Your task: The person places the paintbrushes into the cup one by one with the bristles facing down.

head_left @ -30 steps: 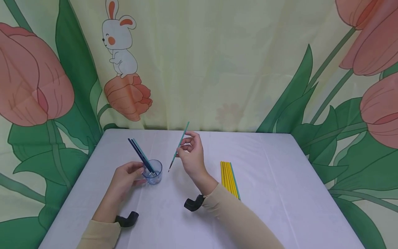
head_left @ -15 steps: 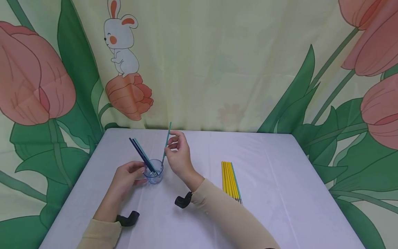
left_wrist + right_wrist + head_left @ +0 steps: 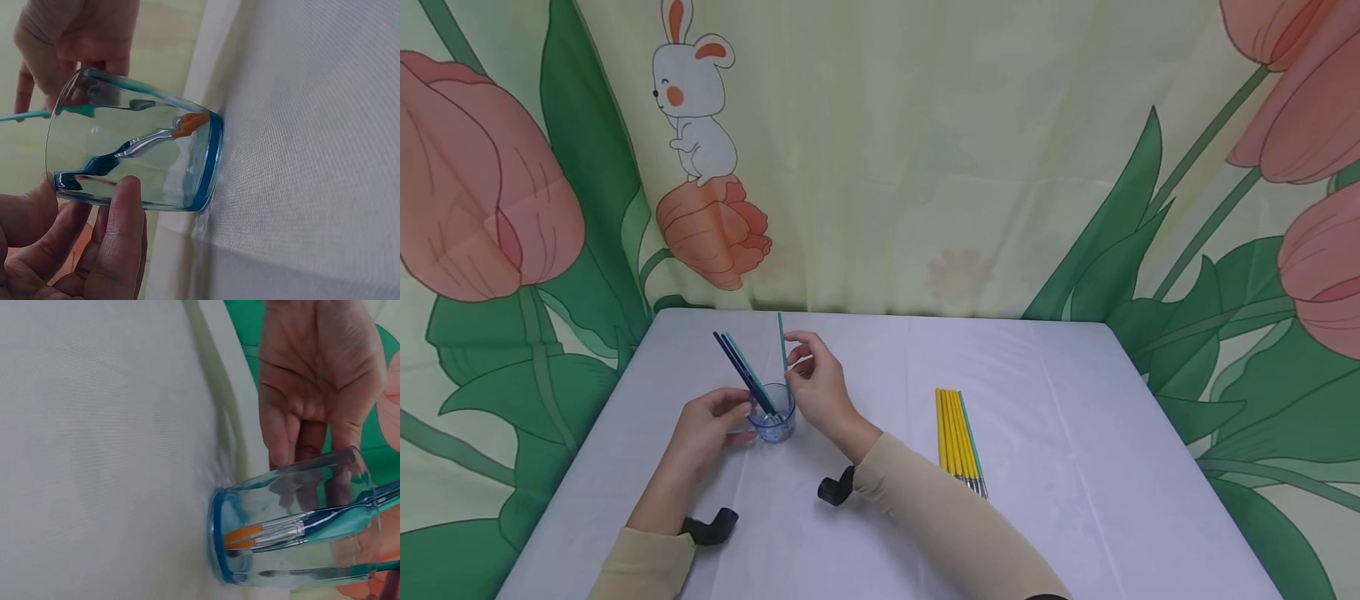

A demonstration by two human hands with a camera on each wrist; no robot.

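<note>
Because left hand grips clear tumbler: tipping seems unlikely.
Right hand: pinches teal paintbrush — upright at one o'clock, perhaps easing entry.

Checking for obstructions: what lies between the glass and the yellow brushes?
The head view shows the right hand and sleeved forearm, then bare white tablecloth, between the glass and yellow brushes.

The cup is smooth and glossy, perhaps glass, the brush ferrules shiny metal, the tablecloth matt.
</note>
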